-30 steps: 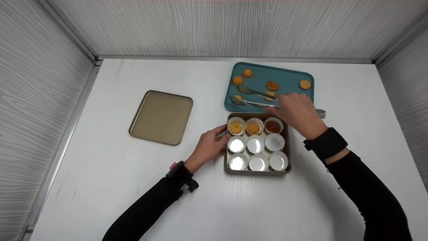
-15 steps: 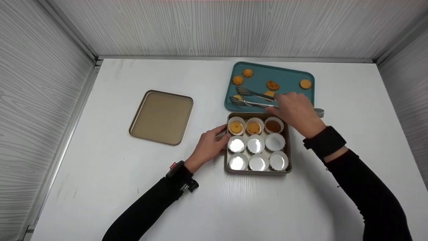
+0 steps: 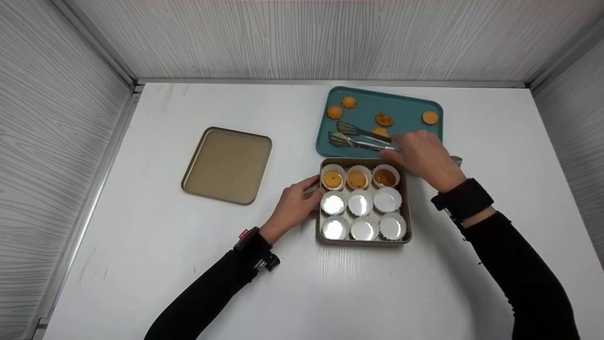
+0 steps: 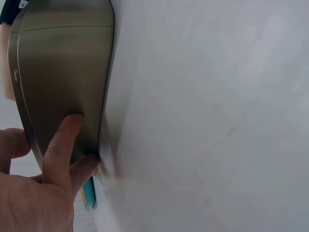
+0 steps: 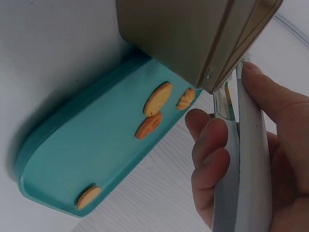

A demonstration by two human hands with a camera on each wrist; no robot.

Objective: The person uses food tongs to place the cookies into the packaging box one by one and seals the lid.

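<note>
My left hand [image 3: 295, 205] grips the left wall of a square gold tin [image 3: 363, 243], thumb at the rim and fingers against the outside. White paper cups [image 3: 388, 200] fill the tin in rows; the back row holds three cookies [image 3: 357, 180]. With my right hand [image 3: 422, 153] I hold metal tongs [image 3: 365, 134], gripping the arms. Their slotted dark ends lie over the left part of a teal tray [image 3: 406, 106], spread apart. A pale cookie shows partly at the nearer end; whether it is pinched I cannot tell. A round cookie [image 3: 380, 132] lies partly beneath the tongs.
Two flower-shaped cookies [image 3: 341, 107], a brown pretzel-shaped cookie [image 3: 384, 120] and a round one [image 3: 430, 118] lie on the tray. The flat gold lid [image 3: 229, 165] rests on the white table to the left. Panelled walls [image 3: 302, 42] stand around the table.
The tongs have shifted slightly to the right with my right hand, and their ends stand a little closer together. My left hand and the tin stay in place.
</note>
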